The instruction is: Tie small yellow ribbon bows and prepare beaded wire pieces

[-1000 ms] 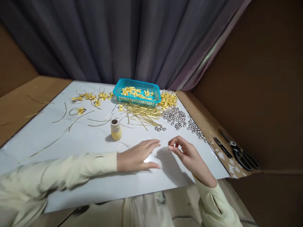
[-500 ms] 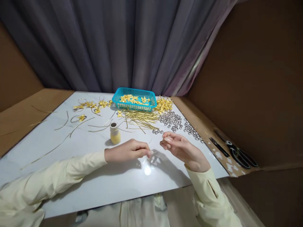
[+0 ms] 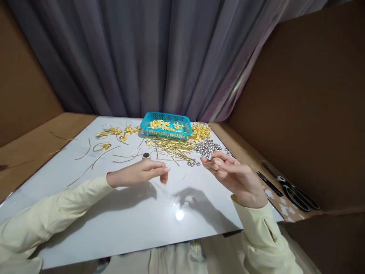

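- Head view, landmark the teal basket (image 3: 167, 125) at the far edge of the white bench (image 3: 114, 213).
- Left hand (image 3: 139, 173): raised in front of the basket, its grip pinched at thumb and forefinger. What it pinches is too fine to make out; it hides most of the thread spool (image 3: 146, 155).
- Right hand (image 3: 234, 176): front-right of the basket, fingers curled with tips together. Cannot tell whether they hold anything.
- Gold wire strips (image 3: 171, 147) lie just in front of the basket, silver beads (image 3: 209, 146) to its right.
- Judgement: strips look light, thin and easily kinked, so take them near one end; beads look smooth and prone to rolling.
- Scissors (image 3: 296, 194) well right of the basket.
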Demonstrator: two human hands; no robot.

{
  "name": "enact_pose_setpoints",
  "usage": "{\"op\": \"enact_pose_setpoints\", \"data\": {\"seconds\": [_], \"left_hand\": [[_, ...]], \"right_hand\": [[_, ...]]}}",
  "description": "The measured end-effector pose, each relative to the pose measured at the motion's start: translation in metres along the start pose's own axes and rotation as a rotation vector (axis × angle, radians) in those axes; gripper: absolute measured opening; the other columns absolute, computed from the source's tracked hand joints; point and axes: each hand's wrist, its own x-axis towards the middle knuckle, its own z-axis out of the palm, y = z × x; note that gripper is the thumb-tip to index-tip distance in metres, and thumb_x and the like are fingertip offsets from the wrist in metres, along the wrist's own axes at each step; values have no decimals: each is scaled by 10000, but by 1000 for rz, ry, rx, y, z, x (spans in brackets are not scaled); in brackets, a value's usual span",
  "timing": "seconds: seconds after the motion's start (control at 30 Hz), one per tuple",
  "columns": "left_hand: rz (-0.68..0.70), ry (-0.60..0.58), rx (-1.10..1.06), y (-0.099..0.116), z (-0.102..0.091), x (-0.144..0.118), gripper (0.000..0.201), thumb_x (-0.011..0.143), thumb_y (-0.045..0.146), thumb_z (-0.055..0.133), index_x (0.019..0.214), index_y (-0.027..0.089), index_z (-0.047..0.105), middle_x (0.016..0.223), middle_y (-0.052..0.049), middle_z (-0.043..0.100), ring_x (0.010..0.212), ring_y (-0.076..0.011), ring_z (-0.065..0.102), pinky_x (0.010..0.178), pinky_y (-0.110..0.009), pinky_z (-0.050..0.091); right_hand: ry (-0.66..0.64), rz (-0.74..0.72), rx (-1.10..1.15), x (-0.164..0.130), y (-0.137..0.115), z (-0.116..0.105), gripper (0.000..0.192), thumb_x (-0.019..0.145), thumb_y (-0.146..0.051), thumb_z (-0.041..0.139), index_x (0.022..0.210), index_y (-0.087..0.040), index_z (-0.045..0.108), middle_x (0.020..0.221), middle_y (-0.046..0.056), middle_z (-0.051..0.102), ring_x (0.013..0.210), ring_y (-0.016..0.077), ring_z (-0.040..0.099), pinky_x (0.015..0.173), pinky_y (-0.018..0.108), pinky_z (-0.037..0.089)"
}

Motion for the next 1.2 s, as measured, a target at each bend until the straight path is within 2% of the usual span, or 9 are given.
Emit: {"op": "enact_pose_setpoints", "data": {"seconds": [0.1,0.2,0.3,0.4,0.5,0.67,0.77,1.0,1.2], "left_hand": [[54,120,159,6,-11,-5,323,973,372,381,1136,202,602,1174,-39,650,1034,-162,598,903,-266,435],[257,270,376,1,-27,-7,327,968,337,418,1234,199,547,1320,-68,569,1214,-188,506,1025,-314,378],[388,207,562,-15,-42,-5,262,938,306,491,1137,182,609,1337,-97,552,1246,-220,480,1052,-357,356],[334,61,584,-30,-49,-2,260,927,241,500,1159,181,601,1301,-110,578,1194,-216,526,1009,-336,395],[301,-1,517,-35,-47,1,292,928,193,473,1199,146,569,1197,-121,630,1084,-198,588,924,-297,439],[247,68,493,-28,-50,1,250,928,213,472,1128,116,586,1066,-115,664,936,-188,618,794,-266,444],[199,107,504,-23,-59,-4,264,922,231,489,1148,132,582,1085,-103,664,931,-185,618,783,-258,429],[143,94,441,-13,-72,-19,229,913,271,507,1093,187,620,992,-28,685,789,-124,608,672,-190,411],[102,140,119,-18,-81,-33,221,883,336,571,1047,212,652,1080,-57,675,999,-191,613,809,-251,475]], "right_hand": [[-12,-19,14,1,-9,11,242,563,-214,816,785,-223,719,527,-49,614,811,179,663,1007,357,417],[6,-41,-43,0,-17,23,218,552,-233,822,739,-237,712,515,-47,613,723,176,655,879,358,492],[29,-63,-90,-5,-24,30,201,534,-239,823,691,-250,698,499,-46,605,641,167,631,758,346,521],[44,-74,-73,-10,-27,30,208,515,-223,831,667,-243,690,509,-50,612,610,129,609,691,280,517],[73,-81,-58,-17,-27,23,219,505,-238,845,636,-231,670,497,-54,595,569,99,571,682,252,508],[187,-119,-79,-32,-24,2,280,469,-308,861,597,-211,632,456,-38,535,530,115,559,677,291,518],[271,-125,-29,-39,-22,-12,293,442,-238,845,598,-200,600,489,-25,556,541,123,567,633,280,533],[585,-297,434,-40,-21,-28,285,517,-41,654,740,-193,565,572,-54,549,562,108,602,611,258,593],[736,-342,530,-35,-23,-47,190,668,-37,592,774,-191,557,662,-27,590,613,106,645,667,260,614]]}}
